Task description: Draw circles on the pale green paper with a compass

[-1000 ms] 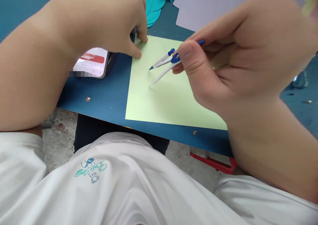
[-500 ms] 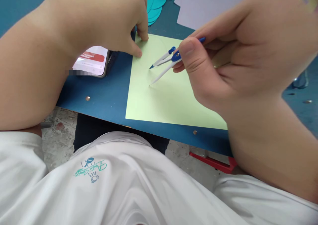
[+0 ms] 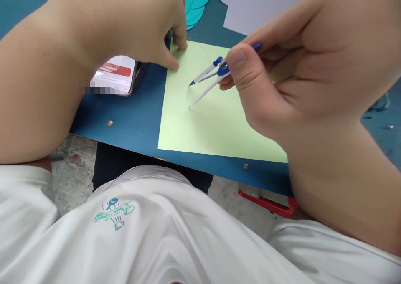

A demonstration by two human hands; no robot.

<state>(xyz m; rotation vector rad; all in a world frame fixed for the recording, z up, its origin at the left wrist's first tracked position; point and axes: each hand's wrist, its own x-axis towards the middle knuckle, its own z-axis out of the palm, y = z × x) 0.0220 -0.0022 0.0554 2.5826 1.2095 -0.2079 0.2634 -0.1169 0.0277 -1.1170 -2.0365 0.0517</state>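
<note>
A pale green sheet of paper lies on the blue table. My right hand pinches the top of a white and blue drawing compass, whose two tips rest on the sheet, the legs spread apart. My left hand has its fingers curled, with the fingertips pressing down on the sheet's far left corner. A faint drawn arc shows near the top of the sheet.
A phone with a lit screen lies left of the sheet, partly under my left hand. Teal paper circles and white sheets lie at the back. The table's near edge runs just below the green sheet.
Almost nothing differs. The compass and my right hand have shifted very slightly up and to the right. My left hand stays on the corner.
</note>
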